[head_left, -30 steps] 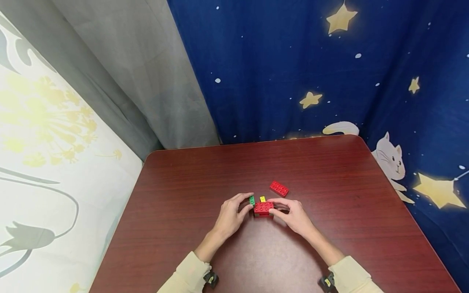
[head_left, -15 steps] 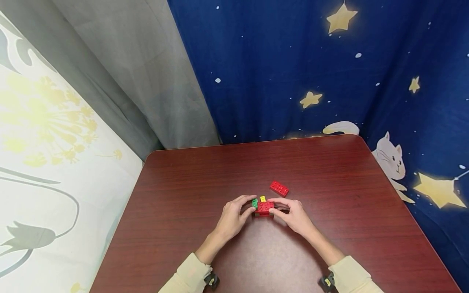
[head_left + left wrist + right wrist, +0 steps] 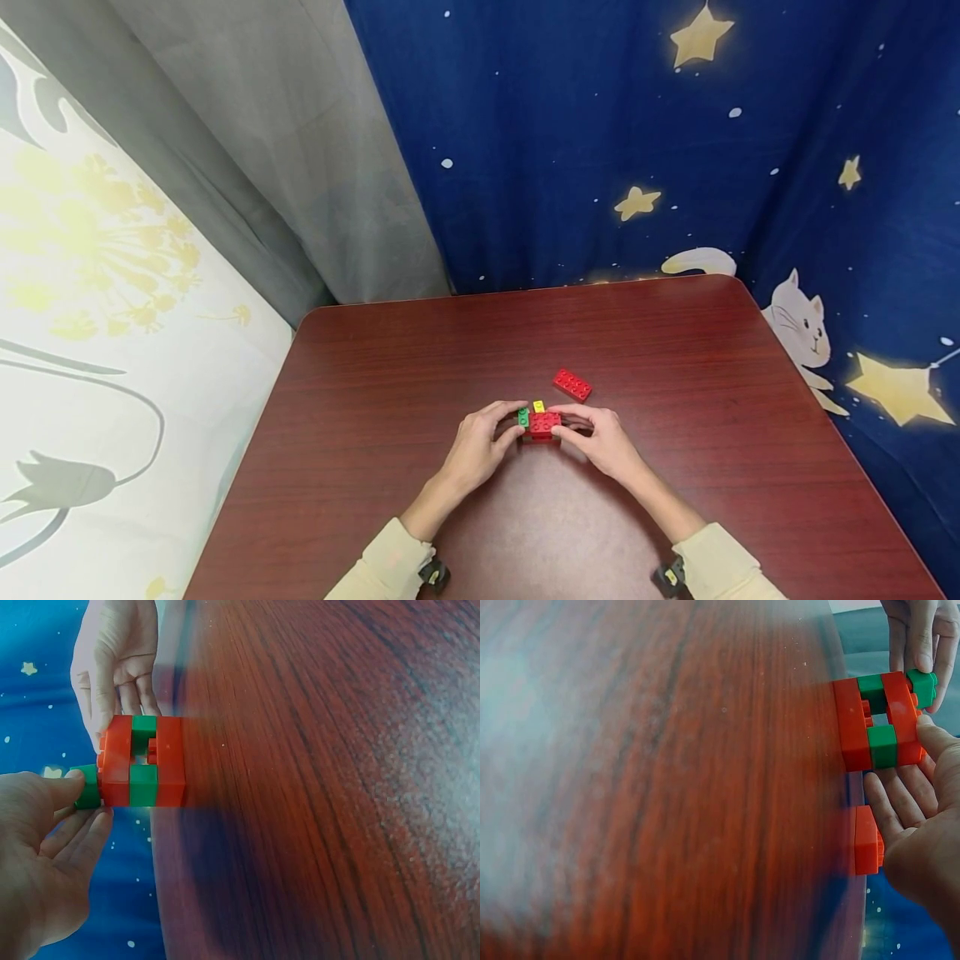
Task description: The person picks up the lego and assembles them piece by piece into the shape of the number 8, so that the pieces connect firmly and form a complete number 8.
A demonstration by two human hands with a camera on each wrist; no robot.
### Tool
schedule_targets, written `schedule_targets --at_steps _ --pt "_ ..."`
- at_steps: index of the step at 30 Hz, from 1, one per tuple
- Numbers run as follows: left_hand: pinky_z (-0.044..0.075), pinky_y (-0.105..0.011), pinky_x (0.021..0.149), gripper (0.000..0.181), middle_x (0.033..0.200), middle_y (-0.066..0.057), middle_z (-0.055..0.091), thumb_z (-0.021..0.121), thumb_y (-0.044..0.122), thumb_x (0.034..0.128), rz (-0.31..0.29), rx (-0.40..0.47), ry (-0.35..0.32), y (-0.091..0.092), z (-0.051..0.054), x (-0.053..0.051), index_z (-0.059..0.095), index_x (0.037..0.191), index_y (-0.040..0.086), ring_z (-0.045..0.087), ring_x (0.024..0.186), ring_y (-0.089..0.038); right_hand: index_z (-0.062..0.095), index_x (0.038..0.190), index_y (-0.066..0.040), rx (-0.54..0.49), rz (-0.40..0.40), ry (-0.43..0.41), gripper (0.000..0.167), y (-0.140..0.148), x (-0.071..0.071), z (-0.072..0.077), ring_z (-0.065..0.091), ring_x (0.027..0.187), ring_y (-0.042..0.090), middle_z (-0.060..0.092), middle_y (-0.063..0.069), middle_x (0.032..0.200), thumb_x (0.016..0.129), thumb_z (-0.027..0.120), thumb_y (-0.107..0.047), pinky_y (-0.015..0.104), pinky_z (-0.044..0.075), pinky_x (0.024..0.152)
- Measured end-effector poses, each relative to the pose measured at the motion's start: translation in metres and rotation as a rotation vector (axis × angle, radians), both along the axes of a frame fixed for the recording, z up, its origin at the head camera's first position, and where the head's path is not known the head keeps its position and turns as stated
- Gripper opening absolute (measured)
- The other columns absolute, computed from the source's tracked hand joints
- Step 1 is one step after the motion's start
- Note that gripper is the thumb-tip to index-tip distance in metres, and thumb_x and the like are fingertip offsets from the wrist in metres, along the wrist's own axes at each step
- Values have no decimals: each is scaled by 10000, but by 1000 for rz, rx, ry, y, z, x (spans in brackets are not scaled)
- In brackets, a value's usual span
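Observation:
Between finger and thumb, my left hand (image 3: 474, 447) pinches a small green toy brick (image 3: 88, 787). It sits over the left end of the upper red brick (image 3: 546, 422), against the studs; whether it is pressed fully down I cannot tell. That red brick rests on two green bricks (image 3: 143, 785) with a gap between them, above a lower red brick (image 3: 853, 727). My right hand (image 3: 609, 447) grips the right end of this stack, thumb at the near side and fingers at the far side. Just behind the stack shows a yellow brick (image 3: 538, 407), partly hidden.
A loose red brick (image 3: 572, 385) lies on the dark wooden table (image 3: 390, 358), behind and right of the stack. Curtains hang beyond the table's far edge: a blue one (image 3: 540, 167) with stars and a grey one (image 3: 315, 167).
The green brick in my left hand has moved slightly right, from beside the stack onto the left end of its top. My right hand keeps its hold on the stack.

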State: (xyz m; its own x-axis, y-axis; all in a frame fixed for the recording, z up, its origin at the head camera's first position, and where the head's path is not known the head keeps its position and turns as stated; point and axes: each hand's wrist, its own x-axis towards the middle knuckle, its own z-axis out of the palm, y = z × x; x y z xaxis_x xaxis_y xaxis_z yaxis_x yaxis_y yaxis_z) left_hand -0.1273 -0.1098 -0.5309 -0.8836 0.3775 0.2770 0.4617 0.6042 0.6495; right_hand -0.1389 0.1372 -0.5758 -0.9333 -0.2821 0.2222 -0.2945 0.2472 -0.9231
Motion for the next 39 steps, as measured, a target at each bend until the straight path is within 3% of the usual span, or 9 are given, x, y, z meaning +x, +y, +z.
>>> schedule_targets --at_steps 11,32,39 --pt "598 -374 917 358 1239 -31 748 784 124 983 -8 -8 12 1 1 -1 727 1333 81 736 1112 -183 788 1237 -57 20 -5 6 318 0 0 0 773 981 165 796 77 1129 934 840 -141 238 605 796" --pt "594 -376 934 381 1277 -26 743 785 179 991 -13 -58 -12 1 3 -4 720 1362 116 718 1129 -125 788 1236 -57 30 -6 15 316 0 0 0 774 992 184 796 78 1129 937 838 -146 234 602 810" --pt "595 -372 945 424 1306 -33 736 800 214 983 -23 -20 -35 0 5 -6 712 1379 90 718 1159 -154 786 1232 -43 13 -4 35 307 0 1 0 779 987 237 795 110 1115 939 832 -120 232 602 802"
